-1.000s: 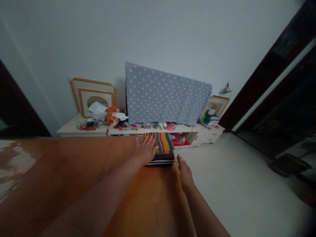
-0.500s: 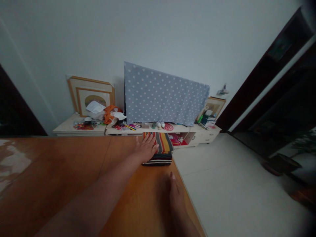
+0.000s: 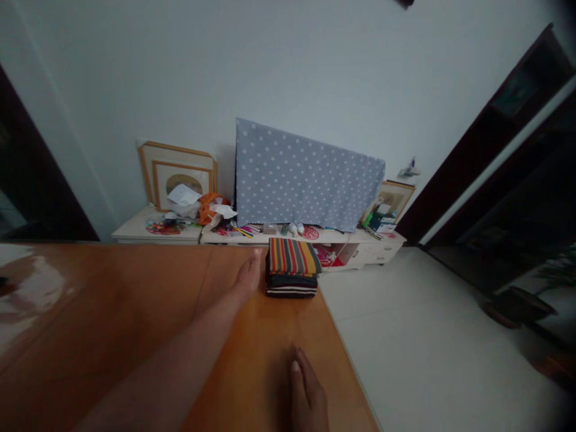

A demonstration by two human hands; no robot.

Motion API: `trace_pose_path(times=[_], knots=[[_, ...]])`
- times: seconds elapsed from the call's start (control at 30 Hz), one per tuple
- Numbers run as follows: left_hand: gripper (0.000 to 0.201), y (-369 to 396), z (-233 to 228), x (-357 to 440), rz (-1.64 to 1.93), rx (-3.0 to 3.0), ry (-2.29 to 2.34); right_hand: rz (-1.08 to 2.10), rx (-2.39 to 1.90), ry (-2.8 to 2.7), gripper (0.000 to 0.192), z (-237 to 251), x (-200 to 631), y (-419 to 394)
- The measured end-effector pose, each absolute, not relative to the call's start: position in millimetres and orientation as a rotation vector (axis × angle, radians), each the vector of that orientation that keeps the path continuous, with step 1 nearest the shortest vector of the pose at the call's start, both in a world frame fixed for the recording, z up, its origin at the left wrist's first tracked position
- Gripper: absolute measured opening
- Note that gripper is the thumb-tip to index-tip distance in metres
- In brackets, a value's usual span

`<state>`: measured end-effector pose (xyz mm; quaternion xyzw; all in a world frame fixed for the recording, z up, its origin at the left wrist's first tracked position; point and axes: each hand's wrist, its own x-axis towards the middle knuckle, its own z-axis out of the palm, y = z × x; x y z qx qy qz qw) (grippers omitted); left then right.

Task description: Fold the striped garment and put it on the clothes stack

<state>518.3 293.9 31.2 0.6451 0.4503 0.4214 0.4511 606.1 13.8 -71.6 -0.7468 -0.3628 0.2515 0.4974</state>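
A stack of folded cloths (image 3: 291, 285) lies near the far right edge of the wooden table. The top one is a striped cloth (image 3: 293, 257) in red, yellow and grey, and darker folded layers with white stripes show beneath it. My left hand (image 3: 248, 275) is stretched out just left of the stack, turned on edge with the thumb side up. Its fingers are partly hidden, and whether it touches the cloth I cannot tell. Nearer to me, my right hand (image 3: 308, 390) is extended over the table with its fingers straight, holding nothing.
The wooden table (image 3: 148, 300) has a pale patch at its left. Behind it stands a low white cabinet (image 3: 366, 253) with pens, papers and an orange bag (image 3: 209, 207). A grey polka-dot cloth (image 3: 306, 174) drapes over a wide object. Picture frames (image 3: 148, 174) lean against the wall.
My left hand has lifted off the top of the striped cloth and moved to the stack's left side. My right hand has drawn back towards me. The view has shifted slightly.
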Motion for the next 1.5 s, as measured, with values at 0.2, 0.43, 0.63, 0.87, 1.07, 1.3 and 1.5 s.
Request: trace_pose_path(times=[0.2, 0.43, 0.63, 0.87, 1.07, 1.3, 1.5], knots=[[0.077, 255, 15, 492, 1.007, 1.458, 1.226, 0.479, -1.823, -1.055, 0.063, -86, 585, 7], [0.075, 190, -20, 437, 0.943, 1.474, 1.307, 0.421, -1.822, -1.173, 0.060, -82, 580, 3], [0.072, 145, -60, 385, 0.870, 1.603, 1.384, 0.343, -1.798, -1.187, 0.064, -90, 578, 2], [0.075, 87, -73, 331, 0.844, 1.717, 1.391, 0.250, -1.760, -1.222, 0.062, -93, 554, 2], [0.072, 16, -74, 274, 1.019, 1.718, 1.275, 0.249, -1.727, -1.354, 0.057, -86, 453, -45], [0.060, -87, -74, 167, 1.047, 1.905, 1.346, 0.216, -1.808, -1.532, 0.047, -73, 342, -159], [0.054, -142, -81, 75, 1.018, 2.121, 1.523, 0.012, -2.024, -1.611, 0.044, -78, 304, -217]])
